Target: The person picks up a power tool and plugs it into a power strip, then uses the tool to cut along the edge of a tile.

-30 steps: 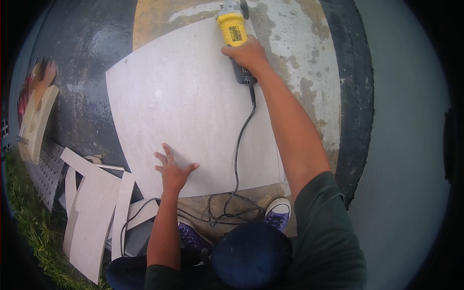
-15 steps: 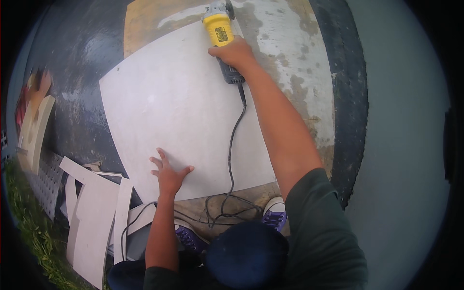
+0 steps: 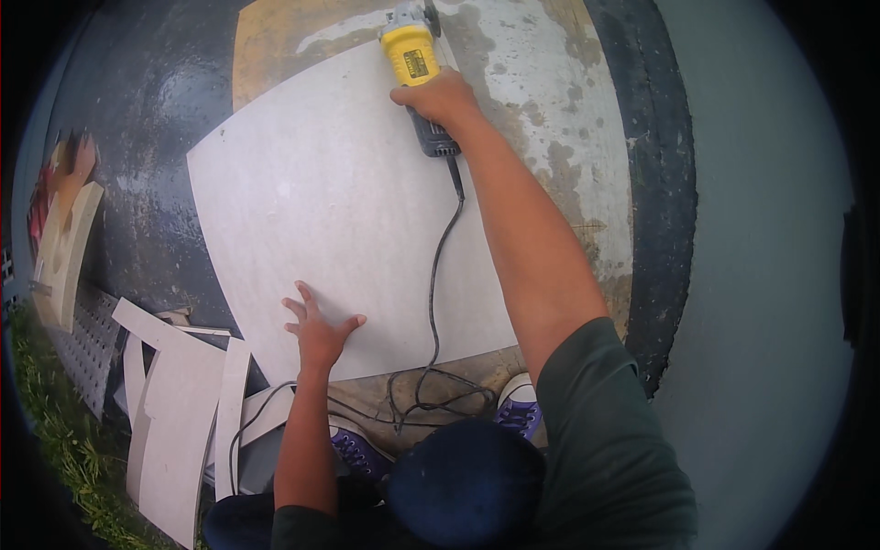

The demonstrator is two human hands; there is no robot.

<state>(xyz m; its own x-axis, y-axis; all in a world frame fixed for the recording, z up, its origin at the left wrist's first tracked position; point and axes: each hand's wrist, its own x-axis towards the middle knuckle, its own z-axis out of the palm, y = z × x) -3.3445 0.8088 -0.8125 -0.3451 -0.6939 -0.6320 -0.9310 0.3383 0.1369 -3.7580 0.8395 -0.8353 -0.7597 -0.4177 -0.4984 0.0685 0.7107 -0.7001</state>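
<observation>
A large pale tile (image 3: 321, 211) lies flat in front of me. My right hand (image 3: 442, 99) is wrapped round the black rear body of a yellow angle grinder (image 3: 409, 57) at the tile's far right edge. The grinder's disc (image 3: 432, 16) stands upright by that far edge; its lower rim is hard to make out. My left hand (image 3: 321, 332) rests on the near part of the tile with its fingers spread, holding nothing. From the grinder's back, a black cord (image 3: 434, 275) runs over the tile towards my feet.
Under the tile lies a worn, stained board (image 3: 541, 110). Cut tile strips and offcuts (image 3: 183, 394) are heaped at the near left, beside grass (image 3: 64, 440) and a perforated grey panel (image 3: 87, 335). The cord loops near my purple shoes (image 3: 521, 408). A grey wall (image 3: 761, 229) rises at right.
My right hand and the grinder have shifted very slightly left and towards me along the tile's edge. My left hand stays in place.
</observation>
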